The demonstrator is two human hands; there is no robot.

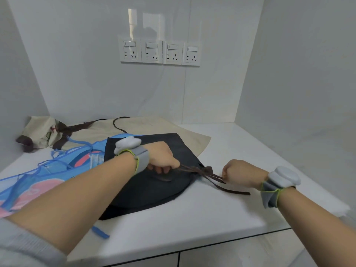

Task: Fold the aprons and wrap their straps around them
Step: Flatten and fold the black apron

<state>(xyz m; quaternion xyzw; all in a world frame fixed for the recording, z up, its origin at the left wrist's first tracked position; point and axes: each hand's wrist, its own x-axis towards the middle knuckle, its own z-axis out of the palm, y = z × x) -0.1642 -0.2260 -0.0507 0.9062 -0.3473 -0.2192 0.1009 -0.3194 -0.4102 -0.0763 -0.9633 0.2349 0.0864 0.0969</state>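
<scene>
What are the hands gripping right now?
Both grip the dark apron's brown straps: left hand above the apron, right hand near the loose ends.

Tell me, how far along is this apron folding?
Done, it seems: the beige apron at the back left sits bundled with its dark strap around it. In hand: the black apron lies folded, and the left hand and right hand pull its brown straps taut. Left: wrapping those straps, then the blue apron, still spread out, and a beige cloth lying flat underneath.
</scene>
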